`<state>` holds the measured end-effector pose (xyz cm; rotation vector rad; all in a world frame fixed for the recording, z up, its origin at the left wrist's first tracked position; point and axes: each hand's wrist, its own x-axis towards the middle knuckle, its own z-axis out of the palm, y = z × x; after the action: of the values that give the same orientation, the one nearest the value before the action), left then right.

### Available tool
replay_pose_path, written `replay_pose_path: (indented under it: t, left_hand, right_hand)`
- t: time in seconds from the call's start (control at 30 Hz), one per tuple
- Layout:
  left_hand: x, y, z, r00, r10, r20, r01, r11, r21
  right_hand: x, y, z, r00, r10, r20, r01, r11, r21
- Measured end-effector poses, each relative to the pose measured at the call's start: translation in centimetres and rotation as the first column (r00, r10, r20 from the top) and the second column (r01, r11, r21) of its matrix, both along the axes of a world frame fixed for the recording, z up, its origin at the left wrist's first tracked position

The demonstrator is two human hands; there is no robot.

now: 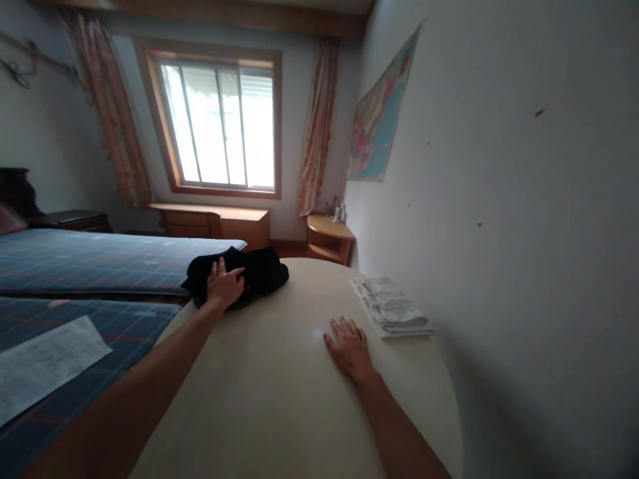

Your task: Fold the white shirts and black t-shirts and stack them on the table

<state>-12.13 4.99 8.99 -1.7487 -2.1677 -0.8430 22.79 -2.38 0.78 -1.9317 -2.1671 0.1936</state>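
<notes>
A bundle of black cloth [262, 271] lies at the far left edge of the round cream table [279, 372]; whether it is a garment or a bag, I cannot tell. On top of it rests my left hand [224, 285], fingers apart and stretched over the fabric. My right hand [348, 347] lies flat on the tabletop with its fingers spread, holding nothing. Just beyond and to the right of that hand is a flat stack of folded white cloth or paper [392, 307], apart from the fingers.
Blue plaid mattresses [110, 256] stand to the left, one bearing a white printed sheet [50, 359]. A white wall [524, 279] runs close along the table's right side. Beyond are a low wooden desk [239, 214], a corner shelf [329, 227] and a window [219, 126].
</notes>
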Motion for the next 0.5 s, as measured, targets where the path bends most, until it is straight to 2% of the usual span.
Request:
replay_pose_path:
  t: [0.1,0.17,0.33,0.5]
  left_hand:
    - [-2.1,0.7,0.2,1.0,-0.026,-0.015,0.024,0.992,-0.122]
    - [-2.5,0.6,-0.3,0.998,-0.061,-0.024,0.057,0.99,-0.127]
    - [-1.7,0.4,-0.9,0.998,-0.067,-0.009,0.067,0.998,-0.005]
    - [0.2,0.5,1.6,0.995,-0.092,0.047,0.081,0.976,0.2]
  right_hand:
    - [0.0,0.0,0.0,1.0,-0.002,-0.004,0.002,1.0,-0.006]
    - [0.0,0.0,-0.1,1.0,-0.003,-0.011,0.003,1.0,-0.006]
    - [0.0,0.1,-0.3,1.0,-0.006,-0.019,0.006,1.0,0.008]
    - [-0.1,0.0,-0.2,1.0,-0.008,-0.009,0.008,1.0,0.007]
